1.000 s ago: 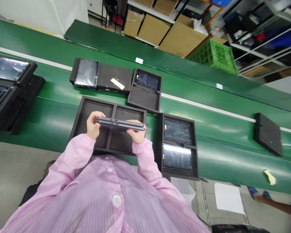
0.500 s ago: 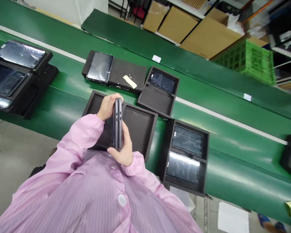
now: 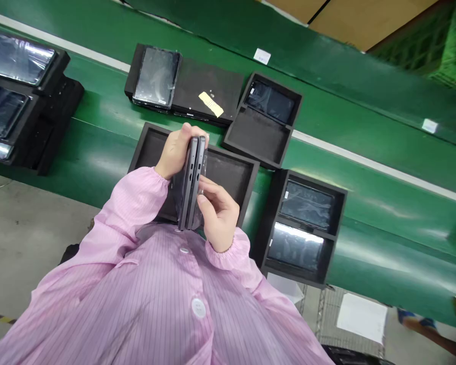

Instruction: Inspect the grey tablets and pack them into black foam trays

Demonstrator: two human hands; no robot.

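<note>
Two grey tablets (image 3: 191,182) are stacked together and held on edge in front of my chest, their side ports facing me. My left hand (image 3: 176,150) grips their far end from the left. My right hand (image 3: 217,213) holds the near end, its fingers pressed against the right face where clear film shows. Below them lies an empty black foam tray (image 3: 235,175) with two compartments on the green conveyor (image 3: 99,147).
A foam tray (image 3: 306,228) with two wrapped tablets lies to the right. Another tray (image 3: 268,119) holds one tablet behind. A flat black tray (image 3: 197,91) carries a tablet and a yellow tag. Stacked trays (image 3: 19,101) sit at left.
The tablets were turned from lying level to standing on edge. The camera dipped closer toward the conveyor. My right hand shifted up along the right face.
</note>
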